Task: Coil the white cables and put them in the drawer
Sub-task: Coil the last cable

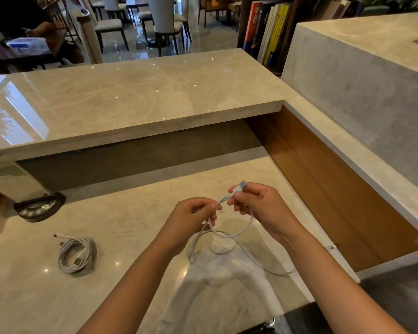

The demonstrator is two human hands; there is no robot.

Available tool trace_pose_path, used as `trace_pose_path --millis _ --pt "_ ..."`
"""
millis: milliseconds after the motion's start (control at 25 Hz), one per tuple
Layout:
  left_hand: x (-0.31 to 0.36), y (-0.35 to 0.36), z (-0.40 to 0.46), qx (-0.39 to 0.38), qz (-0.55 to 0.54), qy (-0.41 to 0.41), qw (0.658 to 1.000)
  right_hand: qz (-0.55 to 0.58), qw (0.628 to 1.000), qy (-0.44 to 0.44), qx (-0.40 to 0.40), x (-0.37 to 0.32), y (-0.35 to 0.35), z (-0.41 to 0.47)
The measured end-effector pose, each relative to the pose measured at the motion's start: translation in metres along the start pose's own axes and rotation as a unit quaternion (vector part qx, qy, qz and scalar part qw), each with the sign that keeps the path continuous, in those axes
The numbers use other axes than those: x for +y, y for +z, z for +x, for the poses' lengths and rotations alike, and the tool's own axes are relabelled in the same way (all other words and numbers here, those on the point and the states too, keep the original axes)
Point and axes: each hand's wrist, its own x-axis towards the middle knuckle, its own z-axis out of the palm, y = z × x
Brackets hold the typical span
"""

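left hand (193,213): fingers curled, pinching | right hand (253,203): fingers pinching | both forearms raised, extended forward

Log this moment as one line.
left hand: grips cable loops | right hand: pinches plug end | white cable: half coiled | coiled cable: on counter

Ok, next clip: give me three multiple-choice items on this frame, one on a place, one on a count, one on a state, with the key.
1. Where does the coiled cable bundle lie?
A. on the counter, left of the hands
B. in the right hand
C. on the raised ledge

2. How many hands hold the loose cable?
A. none
B. one
C. two

3. What state is the loose cable in?
A. fully coiled, lying flat
B. partly looped, its tail trailing on the counter
C. plugged into a socket

Key: 1 A, the bundle rests on the counter beyond the left hand. 2 C, the left hand and the right hand both pinch it. 3 B, one loop hangs between the hands and the tail runs off right.
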Motion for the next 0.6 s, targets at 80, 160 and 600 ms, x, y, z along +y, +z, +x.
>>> trace_pose_path --millis 80,160,600 --pt "0.0 -0.001 0.0 -0.069 -0.12 -0.052 0.989 -0.016 1.0 -0.012 0.018 -0.001 0.001 0.003" --pt "0.002 -0.002 0.001 -0.1 -0.198 -0.068 0.973 -0.027 0.999 -0.01 0.035 0.001 0.004 0.008" --pt "0.022 -0.03 0.01 0.019 -0.349 0.02 0.937 -0.015 0.96 0.052 -0.274 0.044 0.058 -0.016"
